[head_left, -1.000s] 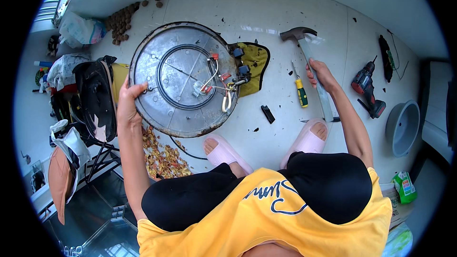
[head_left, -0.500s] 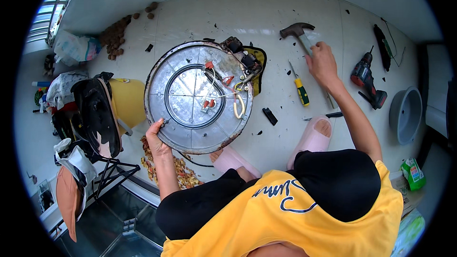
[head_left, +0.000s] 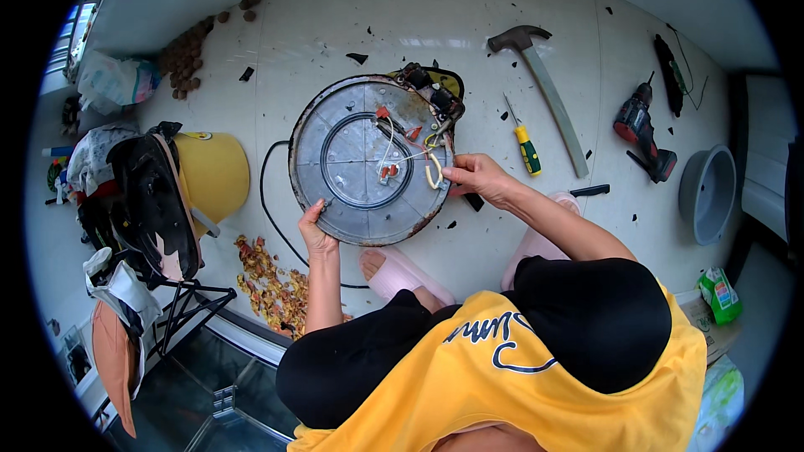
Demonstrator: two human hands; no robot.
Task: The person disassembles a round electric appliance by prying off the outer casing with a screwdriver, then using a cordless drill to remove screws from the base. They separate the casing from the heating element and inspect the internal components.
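Note:
A round grey metal plate (head_left: 356,172) with a rusty rim, perhaps an appliance base, is held tilted over the floor in front of me. My left hand (head_left: 320,234) pinches its near-left edge, thumb on the face. On the right edge, my right hand (head_left: 479,177) is closed too, beside a beige wire loop (head_left: 432,174); its fingertips under the rim are hidden. Thin wires with red connectors (head_left: 389,172) cross the plate. Dark rusty parts (head_left: 440,100) hang on its upper right edge. A claw hammer (head_left: 548,92) lies on the floor to the right, untouched.
Right of the plate lie a yellow-green screwdriver (head_left: 527,151), a knife with a black handle (head_left: 590,190) and a cordless drill (head_left: 641,134). A grey basin (head_left: 708,194) stands far right. On the left are a yellow bucket (head_left: 222,176), shell scraps (head_left: 272,289) and a black cable (head_left: 266,192).
My right hand has let go of the hammer, which rests on the floor, and has come to the plate's right edge. The plate has shifted right and slightly away from me with my left hand.

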